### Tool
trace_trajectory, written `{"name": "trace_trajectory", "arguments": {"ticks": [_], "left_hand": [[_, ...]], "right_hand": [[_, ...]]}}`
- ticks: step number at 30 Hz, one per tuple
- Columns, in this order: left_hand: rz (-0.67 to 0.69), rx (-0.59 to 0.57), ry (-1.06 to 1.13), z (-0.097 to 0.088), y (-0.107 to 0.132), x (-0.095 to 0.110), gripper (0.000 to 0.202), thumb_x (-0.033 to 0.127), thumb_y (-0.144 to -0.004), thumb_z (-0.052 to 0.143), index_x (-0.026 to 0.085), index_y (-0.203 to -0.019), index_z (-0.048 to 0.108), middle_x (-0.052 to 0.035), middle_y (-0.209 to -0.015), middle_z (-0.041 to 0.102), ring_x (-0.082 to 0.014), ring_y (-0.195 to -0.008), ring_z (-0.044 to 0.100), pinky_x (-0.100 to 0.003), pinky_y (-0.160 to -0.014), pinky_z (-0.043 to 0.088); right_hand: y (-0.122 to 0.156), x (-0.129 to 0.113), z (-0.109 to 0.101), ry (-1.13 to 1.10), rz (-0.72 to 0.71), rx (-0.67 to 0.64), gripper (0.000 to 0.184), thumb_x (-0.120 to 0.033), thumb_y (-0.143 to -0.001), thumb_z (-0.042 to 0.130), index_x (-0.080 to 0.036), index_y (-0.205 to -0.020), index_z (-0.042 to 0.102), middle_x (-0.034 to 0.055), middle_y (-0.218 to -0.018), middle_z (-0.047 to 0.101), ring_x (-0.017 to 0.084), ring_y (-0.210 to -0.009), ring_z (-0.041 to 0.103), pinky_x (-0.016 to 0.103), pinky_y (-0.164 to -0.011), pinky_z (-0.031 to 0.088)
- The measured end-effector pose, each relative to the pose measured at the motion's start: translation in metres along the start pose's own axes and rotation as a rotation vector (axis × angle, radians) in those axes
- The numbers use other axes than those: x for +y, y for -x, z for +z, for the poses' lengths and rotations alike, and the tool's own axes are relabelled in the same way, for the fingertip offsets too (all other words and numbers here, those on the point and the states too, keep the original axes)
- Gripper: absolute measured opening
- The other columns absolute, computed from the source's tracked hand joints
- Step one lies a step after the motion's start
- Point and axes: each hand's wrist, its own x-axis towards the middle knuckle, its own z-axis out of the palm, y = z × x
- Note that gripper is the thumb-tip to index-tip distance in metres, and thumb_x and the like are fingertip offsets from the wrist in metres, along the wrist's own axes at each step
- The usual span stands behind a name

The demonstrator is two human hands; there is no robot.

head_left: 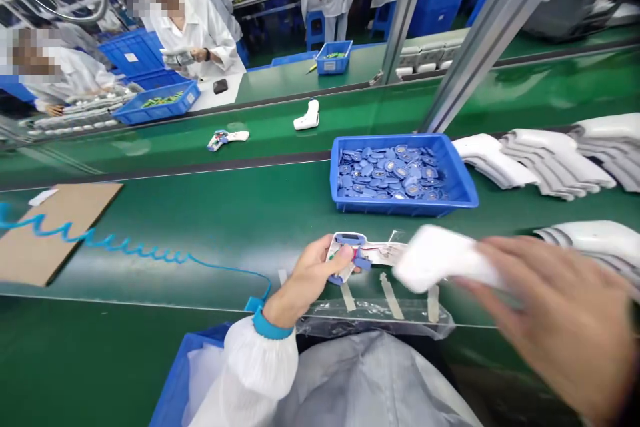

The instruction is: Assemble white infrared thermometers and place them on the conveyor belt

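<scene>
My left hand (313, 273) is closed around an open thermometer-like device half (383, 252), a white handled shell with blue parts, a circuit and thin wires showing. Around that wrist sits a blue strap (273, 325). On the right, blurred by motion, my right hand (550, 300) grips a white plastic shell (440, 257) of a similar bent shape. The shell is in front of the handle end of the device in my left hand; whether they touch I cannot tell.
A blue bin (405, 203) of small blue parts stands ahead. White shells (555, 157) are stacked at right. A coiled blue cord (125, 247) crosses a cardboard sheet (65, 227) at left. Two device pieces lie on the belt (270, 147). Co-workers sit across, beside a metal post (480, 27).
</scene>
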Motion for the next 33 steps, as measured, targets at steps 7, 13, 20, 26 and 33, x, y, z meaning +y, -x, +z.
{"name": "trace_trajectory", "arguments": {"ticks": [7, 13, 20, 26, 33], "left_hand": [[0.078, -0.019, -0.091, -0.004, 0.003, -0.005, 0.054, 0.052, -0.081, 0.079, 0.015, -0.119, 0.068, -0.0094, -0.108, 0.070, -0.0198, -0.092, 0.062, -0.026, -0.075, 0.047], [0.169, 0.084, -0.410, -0.005, 0.008, -0.004, 0.038, 0.047, -0.087, 0.073, 0.018, -0.112, 0.072, -0.0059, -0.097, 0.071, -0.0193, -0.083, 0.061, -0.029, -0.070, 0.045], [0.169, 0.086, -0.696, -0.008, 0.013, 0.008, 0.034, 0.038, -0.079, 0.078, 0.019, -0.107, 0.070, -0.0049, -0.095, 0.075, -0.0208, -0.079, 0.066, -0.028, -0.064, 0.045], [0.244, 0.174, -1.030, -0.005, 0.009, 0.008, 0.024, 0.023, -0.083, 0.059, 0.014, -0.102, 0.070, -0.0141, -0.087, 0.075, -0.0270, -0.072, 0.068, -0.035, -0.063, 0.042], [0.269, 0.086, -0.986, -0.013, 0.011, 0.012, 0.028, 0.027, -0.083, 0.063, 0.016, -0.109, 0.068, -0.0129, -0.094, 0.077, -0.0287, -0.080, 0.072, -0.034, -0.067, 0.049]], "right_hand": [[-0.033, -0.103, 0.026, 0.102, -0.392, -0.040, 0.025, -0.028, -0.103, 0.053, -0.013, -0.122, 0.062, 0.0115, -0.120, 0.073, 0.031, -0.108, 0.067, 0.051, -0.090, 0.042], [-0.037, -0.095, 0.047, -0.390, -0.101, -0.395, 0.046, -0.049, -0.097, 0.063, -0.021, -0.133, 0.059, 0.0075, -0.110, 0.075, 0.025, -0.092, 0.071, 0.041, -0.080, 0.056], [-0.076, -0.145, 0.059, -0.710, 0.173, -0.287, 0.042, -0.053, -0.100, 0.053, -0.022, -0.076, 0.068, 0.0008, -0.076, 0.065, 0.013, -0.066, 0.061, 0.027, -0.060, 0.045], [-0.092, -0.176, 0.081, -0.426, 0.004, 0.098, 0.053, -0.033, -0.101, 0.049, -0.020, -0.052, 0.036, -0.0025, -0.053, 0.041, 0.009, -0.050, 0.037, 0.030, -0.054, 0.025], [-0.097, -0.176, 0.073, -0.415, -0.018, 0.132, 0.051, -0.033, -0.101, 0.053, -0.019, -0.054, 0.038, -0.0034, -0.053, 0.040, 0.008, -0.051, 0.036, 0.028, -0.054, 0.025]]}}
